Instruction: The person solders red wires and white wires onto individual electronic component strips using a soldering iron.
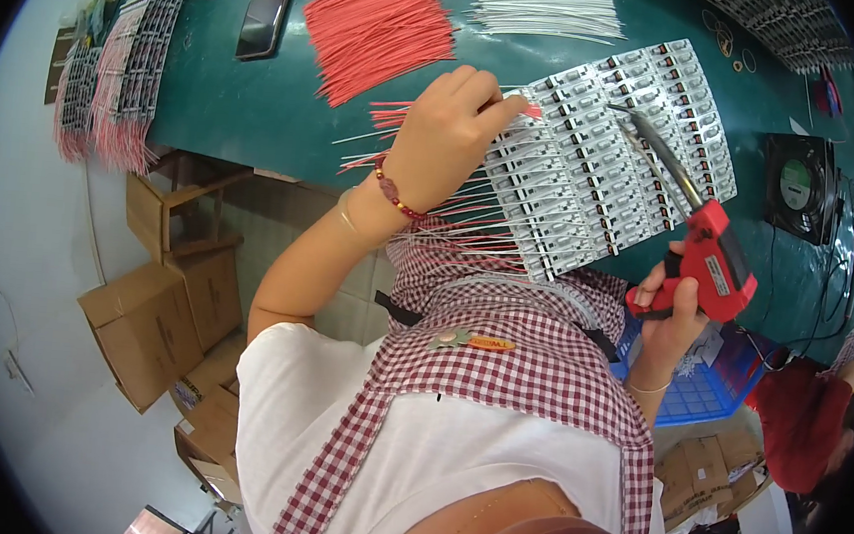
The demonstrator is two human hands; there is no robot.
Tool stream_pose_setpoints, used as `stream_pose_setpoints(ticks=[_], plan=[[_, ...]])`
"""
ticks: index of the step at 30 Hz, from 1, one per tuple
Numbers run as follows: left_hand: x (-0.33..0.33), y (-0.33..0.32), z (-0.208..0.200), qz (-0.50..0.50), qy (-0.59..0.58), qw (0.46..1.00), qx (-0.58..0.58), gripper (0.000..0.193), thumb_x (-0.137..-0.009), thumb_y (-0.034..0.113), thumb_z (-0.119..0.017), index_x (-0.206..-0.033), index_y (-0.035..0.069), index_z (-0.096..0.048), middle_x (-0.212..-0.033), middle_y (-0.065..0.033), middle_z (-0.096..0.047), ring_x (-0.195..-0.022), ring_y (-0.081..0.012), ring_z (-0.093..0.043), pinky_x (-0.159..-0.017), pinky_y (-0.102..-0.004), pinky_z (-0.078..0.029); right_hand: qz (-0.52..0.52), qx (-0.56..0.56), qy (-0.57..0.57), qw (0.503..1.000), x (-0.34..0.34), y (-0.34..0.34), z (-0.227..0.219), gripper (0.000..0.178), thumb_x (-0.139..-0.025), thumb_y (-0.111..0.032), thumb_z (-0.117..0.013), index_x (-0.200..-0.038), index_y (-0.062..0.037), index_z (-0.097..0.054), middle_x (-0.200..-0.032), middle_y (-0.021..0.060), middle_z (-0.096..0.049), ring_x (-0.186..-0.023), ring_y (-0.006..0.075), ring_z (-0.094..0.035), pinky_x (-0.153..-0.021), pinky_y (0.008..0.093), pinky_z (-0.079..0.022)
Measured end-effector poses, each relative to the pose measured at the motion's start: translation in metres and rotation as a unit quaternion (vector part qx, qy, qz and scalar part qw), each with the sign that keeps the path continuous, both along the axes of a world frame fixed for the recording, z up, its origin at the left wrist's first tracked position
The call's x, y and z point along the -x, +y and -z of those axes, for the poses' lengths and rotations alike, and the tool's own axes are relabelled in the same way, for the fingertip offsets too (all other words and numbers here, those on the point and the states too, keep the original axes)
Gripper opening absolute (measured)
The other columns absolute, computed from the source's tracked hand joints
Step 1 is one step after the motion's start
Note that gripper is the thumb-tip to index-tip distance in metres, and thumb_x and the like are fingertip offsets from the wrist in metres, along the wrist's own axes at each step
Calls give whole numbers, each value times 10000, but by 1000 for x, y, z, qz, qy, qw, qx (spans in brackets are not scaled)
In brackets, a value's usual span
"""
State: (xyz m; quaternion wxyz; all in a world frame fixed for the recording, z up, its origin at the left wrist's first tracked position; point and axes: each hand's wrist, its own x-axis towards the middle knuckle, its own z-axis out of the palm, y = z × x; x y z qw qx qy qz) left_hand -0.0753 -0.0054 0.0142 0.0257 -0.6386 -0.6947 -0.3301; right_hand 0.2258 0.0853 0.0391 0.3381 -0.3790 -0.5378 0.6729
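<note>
My left hand reaches over the left edge of a white circuit board panel, its fingers pinched on a red wire at the board. The exact contact is partly hidden by the fingers. Many small identical boards in rows make up the panel, with red and white wires sticking out along its left side toward my apron. My right hand is wrapped around the handle of a red and black soldering gun. Its metal nozzle points up and left, the tip over the panel's upper middle.
Beyond the panel lie a pile of red wires and a pile of white wires. A phone and stacked wired panels are at the left. A black fan-like device stands right; a blue crate sits below the table edge.
</note>
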Motion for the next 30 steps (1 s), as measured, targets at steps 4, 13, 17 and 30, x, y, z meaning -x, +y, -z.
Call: stream_pose_setpoints(ticks=[4,13,17,30], plan=[[5,9,15,22,59,998,9,291,-714,-5,-631,-997,35,-684,-794,-60,-510,-751,-219,-526,-671,-333,-456,-12,40,-45,998,20,-4,-2,419,-969,-277,-590,-1204,63,-522,-678,83,-570,-512,109,-501,-488,232,-410],[-6,9,13,5,39,999,38,308,-702,-46,-619,-994,27,-681,-807,-73,-520,-741,-226,-518,-675,-339,-451,-14,9,-198,980,26,-14,-2,285,-922,-123,-627,-1141,56,-589,-728,78,-620,-532,102,-524,-507,236,-435],[-4,8,17,22,43,998,30,237,-743,32,-625,-979,6,-634,-832,-75,-493,-784,-228,-500,-671,-335,-418,-16,-46,-195,980,22,-13,2,203,-914,-83,-630,-1067,47,-606,-733,76,-625,-545,102,-536,-514,240,-444],[-8,8,11,4,22,999,29,316,-682,-54,-621,-987,12,-671,-820,-76,-529,-744,-228,-522,-676,-340,-450,-63,-115,-268,955,21,-16,-7,170,-838,-92,-735,-955,3,-656,-810,46,-647,-678,124,-600,-610,265,-473]])
